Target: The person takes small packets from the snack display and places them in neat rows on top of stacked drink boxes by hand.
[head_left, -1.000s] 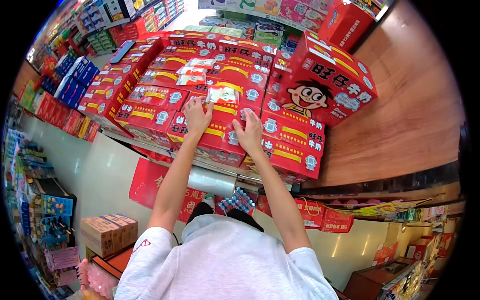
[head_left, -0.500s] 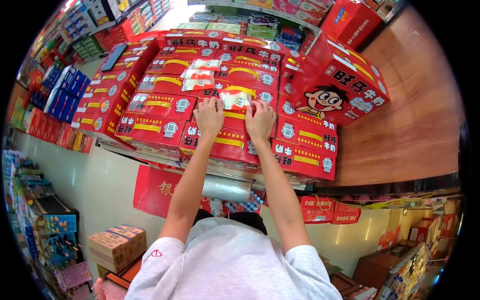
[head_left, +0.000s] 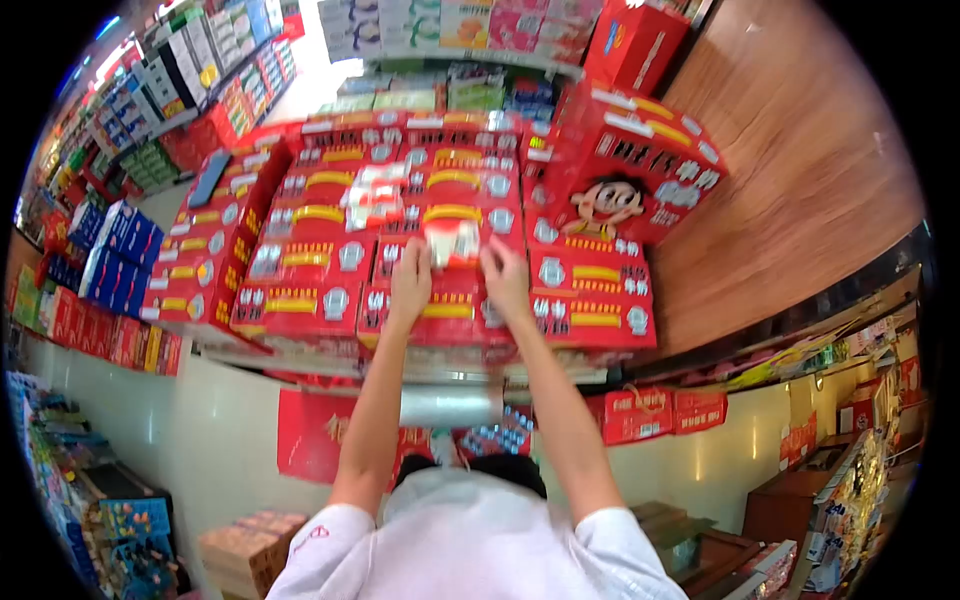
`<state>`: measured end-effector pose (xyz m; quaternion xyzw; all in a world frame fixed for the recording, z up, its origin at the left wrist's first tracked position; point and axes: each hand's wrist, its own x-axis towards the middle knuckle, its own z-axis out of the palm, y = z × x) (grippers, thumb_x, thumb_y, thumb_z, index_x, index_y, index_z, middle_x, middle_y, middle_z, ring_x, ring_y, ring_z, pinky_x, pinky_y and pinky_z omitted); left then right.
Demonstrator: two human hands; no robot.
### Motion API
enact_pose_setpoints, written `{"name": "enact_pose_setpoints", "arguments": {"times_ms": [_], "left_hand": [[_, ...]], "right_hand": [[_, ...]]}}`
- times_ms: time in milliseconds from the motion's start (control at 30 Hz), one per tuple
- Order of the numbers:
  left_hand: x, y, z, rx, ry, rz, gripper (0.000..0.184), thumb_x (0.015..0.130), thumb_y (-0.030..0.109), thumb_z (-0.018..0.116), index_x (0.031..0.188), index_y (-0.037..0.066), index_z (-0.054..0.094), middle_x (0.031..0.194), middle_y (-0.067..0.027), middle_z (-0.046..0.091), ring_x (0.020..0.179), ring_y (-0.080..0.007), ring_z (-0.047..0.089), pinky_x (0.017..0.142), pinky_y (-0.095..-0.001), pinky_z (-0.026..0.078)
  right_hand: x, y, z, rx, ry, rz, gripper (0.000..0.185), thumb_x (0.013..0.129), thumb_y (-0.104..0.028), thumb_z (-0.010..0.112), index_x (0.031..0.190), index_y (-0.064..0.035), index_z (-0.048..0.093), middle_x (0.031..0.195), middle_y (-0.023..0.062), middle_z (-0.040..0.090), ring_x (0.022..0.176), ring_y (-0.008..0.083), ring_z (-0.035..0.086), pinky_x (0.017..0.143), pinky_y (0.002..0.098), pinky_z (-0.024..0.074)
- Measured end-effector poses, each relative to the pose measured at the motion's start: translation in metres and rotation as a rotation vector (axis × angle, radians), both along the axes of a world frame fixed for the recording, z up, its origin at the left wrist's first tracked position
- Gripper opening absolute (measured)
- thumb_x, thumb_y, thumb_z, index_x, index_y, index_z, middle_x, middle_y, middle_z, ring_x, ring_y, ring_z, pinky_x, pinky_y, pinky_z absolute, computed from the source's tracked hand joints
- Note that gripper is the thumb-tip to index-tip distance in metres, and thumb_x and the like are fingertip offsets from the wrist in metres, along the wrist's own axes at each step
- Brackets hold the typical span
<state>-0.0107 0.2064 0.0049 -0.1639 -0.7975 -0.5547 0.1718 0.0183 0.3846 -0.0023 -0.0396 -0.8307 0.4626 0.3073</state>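
Observation:
Both hands are at a small white and red packet [head_left: 454, 243] lying over the red cartons [head_left: 305, 255]. My left hand [head_left: 411, 280] is at the packet's left edge, its fingers drawn together. On the other side, my right hand [head_left: 507, 278] touches or nearly touches the right edge, thumb and fingers close together. Blur hides whether either hand pinches the packet. More white and red packets [head_left: 376, 198] lie just beyond, to the left. The cartons have yellow handles.
A large red carton with a cartoon face [head_left: 640, 165] stands on the right, beside a wooden surface [head_left: 780, 190]. A dark phone [head_left: 209, 179] rests on the left cartons. Nearer my body is a clear plastic roll [head_left: 450, 406]. Cardboard boxes [head_left: 250, 548] stand at lower left.
My hands have come together from the cartons to the two sides of the nearest packet. The whole view has shifted as the head moved, and the picture is blurrier.

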Motion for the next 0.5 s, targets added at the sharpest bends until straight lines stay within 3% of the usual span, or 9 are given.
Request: {"name": "enact_pose_setpoints", "arguments": {"times_ms": [33,67,167,367,433,500], "left_hand": [[0.0,0.0,-0.004,0.134,-0.095,-0.115,0.026,0.106,0.026,0.041,0.098,0.003,0.05,0.072,-0.0153,0.065,0.065,-0.0265,0.068,0.06,-0.0393,0.05],[-0.002,0.0,-0.009,0.132,-0.109,-0.106,0.026,0.107,0.025,0.041,0.097,0.002,0.049,0.071,-0.0145,0.065,0.063,-0.0218,0.068,0.059,-0.0363,0.051],[0.005,0.003,0.002,0.294,-0.179,-0.193,0.024,0.107,0.022,0.042,0.096,0.001,0.048,0.072,-0.0084,0.062,0.063,-0.0159,0.068,0.052,-0.0279,0.051],[0.082,0.016,0.006,0.472,-0.311,-0.283,0.024,0.106,0.021,0.044,0.093,0.0,0.045,0.073,-0.0083,0.062,0.062,-0.0132,0.065,0.051,-0.0261,0.052],[0.12,0.021,0.014,0.396,-0.378,-0.285,0.023,0.105,0.02,0.045,0.091,0.001,0.044,0.071,-0.0083,0.062,0.062,-0.0134,0.065,0.051,-0.0272,0.052],[0.146,0.03,-0.013,0.448,-0.332,-0.328,0.02,0.104,0.016,0.045,0.09,0.001,0.044,0.069,-0.0082,0.063,0.061,-0.0131,0.065,0.052,-0.0274,0.052]], "right_hand": [[0.007,0.0,0.002,-0.135,-0.009,0.078,0.034,0.092,-0.019,0.066,0.113,0.0062,0.066,0.085,0.0154,0.07,0.075,0.0231,0.066,0.069,0.0367,0.0512],[0.014,0.0,0.004,-0.207,-0.077,0.106,0.035,0.091,-0.017,0.067,0.116,0.0074,0.065,0.087,0.0145,0.071,0.076,0.0182,0.066,0.071,0.033,0.0517],[0.028,0.001,0.0,-0.338,-0.135,0.102,0.041,0.093,-0.017,0.066,0.125,0.0077,0.06,0.105,0.0177,0.071,0.096,0.0207,0.067,0.087,0.0313,0.0501],[0.084,-0.001,0.01,-0.531,-0.099,0.116,0.04,0.098,-0.016,0.06,0.131,0.0062,0.057,0.116,0.0147,0.067,0.102,0.0161,0.063,0.09,0.0284,0.048],[0.115,0.003,0.022,-0.55,-0.118,0.092,0.036,0.1,-0.015,0.057,0.129,0.0066,0.058,0.114,0.0131,0.067,0.101,0.0149,0.062,0.09,0.0277,0.0473],[0.145,0.014,0.018,-0.424,-0.127,0.026,0.033,0.1,-0.014,0.055,0.125,0.0069,0.06,0.113,0.0126,0.067,0.101,0.0149,0.061,0.091,0.0277,0.0461]]}}
